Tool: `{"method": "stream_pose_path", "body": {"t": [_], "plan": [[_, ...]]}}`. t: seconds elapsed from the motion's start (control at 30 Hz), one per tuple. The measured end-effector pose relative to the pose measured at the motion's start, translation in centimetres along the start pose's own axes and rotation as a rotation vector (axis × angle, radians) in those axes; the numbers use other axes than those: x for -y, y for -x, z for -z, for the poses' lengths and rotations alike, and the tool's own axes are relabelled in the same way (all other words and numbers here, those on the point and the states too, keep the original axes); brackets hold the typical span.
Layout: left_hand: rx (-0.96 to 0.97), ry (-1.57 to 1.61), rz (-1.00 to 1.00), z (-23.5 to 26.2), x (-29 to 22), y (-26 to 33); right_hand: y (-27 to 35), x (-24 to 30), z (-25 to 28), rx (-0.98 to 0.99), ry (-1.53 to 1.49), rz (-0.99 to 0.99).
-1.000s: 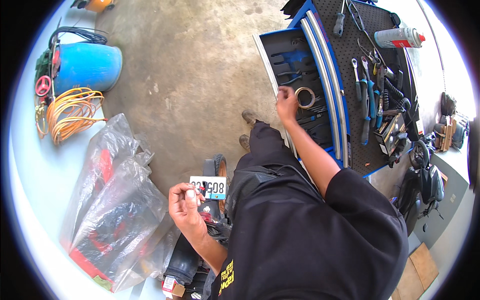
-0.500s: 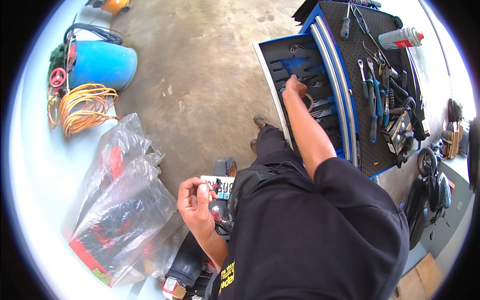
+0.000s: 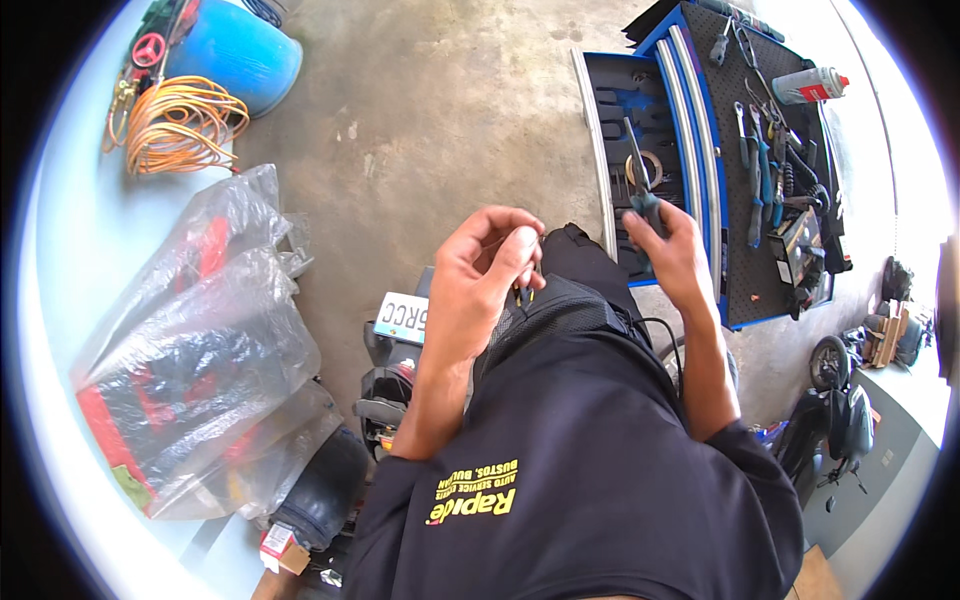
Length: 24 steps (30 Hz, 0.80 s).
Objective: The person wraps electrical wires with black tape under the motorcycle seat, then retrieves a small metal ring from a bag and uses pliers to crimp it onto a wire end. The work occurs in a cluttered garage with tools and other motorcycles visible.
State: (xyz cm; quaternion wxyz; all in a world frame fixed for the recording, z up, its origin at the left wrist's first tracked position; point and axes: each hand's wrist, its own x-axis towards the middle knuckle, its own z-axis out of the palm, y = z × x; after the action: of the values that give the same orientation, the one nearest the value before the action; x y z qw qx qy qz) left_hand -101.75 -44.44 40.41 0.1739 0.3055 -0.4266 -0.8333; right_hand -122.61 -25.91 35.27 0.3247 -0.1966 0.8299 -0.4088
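Note:
My right hand (image 3: 672,255) is closed round the dark teal handles of what look like long-nose pliers (image 3: 642,185). Their slim dark jaws point away from me, over the open drawer (image 3: 598,150). My left hand (image 3: 490,265) is raised in front of my waist, thumb and fingers pinched together. Something small and thin may be between its fingertips, but I cannot make it out. Dark pieces with yellow bits (image 3: 525,295) show just below those fingertips. Inside the drawer, a roll of tape (image 3: 652,165) lies partly behind the pliers.
A blue tool cabinet (image 3: 735,200) stands at the right, with pliers, ratchets and a spray can (image 3: 810,86) on top. To the left are a plastic-covered object (image 3: 200,350), a coiled orange hose (image 3: 185,125) and a blue drum (image 3: 245,55). A motorcycle (image 3: 840,420) is parked far right.
My right hand has come out of the drawer and back toward me with the pliers. My left hand has moved up and to the right, nearer the right one.

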Motion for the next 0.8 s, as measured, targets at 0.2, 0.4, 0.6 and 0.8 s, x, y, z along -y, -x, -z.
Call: {"method": "stream_pose_path", "body": {"t": [0.2, 0.4, 0.6, 0.8], "plan": [[0.082, 0.053, 0.036, -2.1, 1.8, 3.0, 9.8, 3.9, 2.2, -0.102, 0.351, 0.342], [0.025, -0.027, -0.132, -4.7, 2.6, 6.9, 12.8, 2.7, 5.2, -0.181, 0.597, 0.693], [-0.073, -0.091, -0.304, -10.2, 5.2, 10.0, 12.6, -0.4, 10.3, -0.186, 0.577, 0.908], [-0.182, 0.001, -0.328, -17.9, 9.7, 12.0, 12.0, -4.9, 17.4, -0.133, 0.576, 1.013]]}}
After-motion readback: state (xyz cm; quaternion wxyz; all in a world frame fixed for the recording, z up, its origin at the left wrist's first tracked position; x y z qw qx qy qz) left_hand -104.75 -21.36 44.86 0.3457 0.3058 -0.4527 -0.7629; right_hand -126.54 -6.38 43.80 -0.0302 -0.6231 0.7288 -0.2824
